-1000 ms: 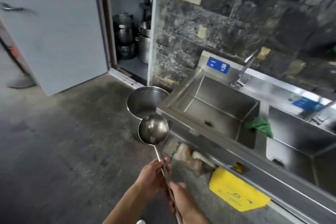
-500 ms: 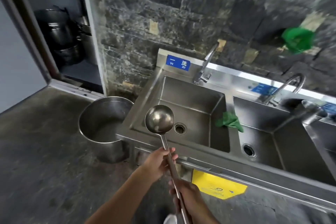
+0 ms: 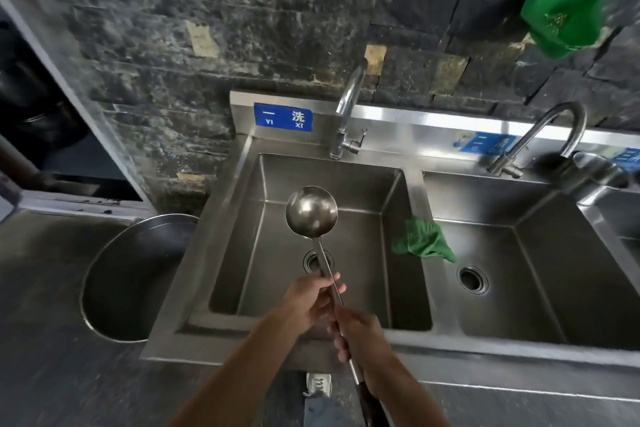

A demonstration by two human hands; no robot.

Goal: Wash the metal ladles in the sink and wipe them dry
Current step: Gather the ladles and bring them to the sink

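I see a wall of rough dark stone blocks with pale patches, and a steel splashback along its foot carrying a blue sign. On the left a grey door frame opens onto a dim space where I cannot make things out. The floor is dark, worn concrete, a big steel pot stands on it near the frame, and daylight glints off the steel.
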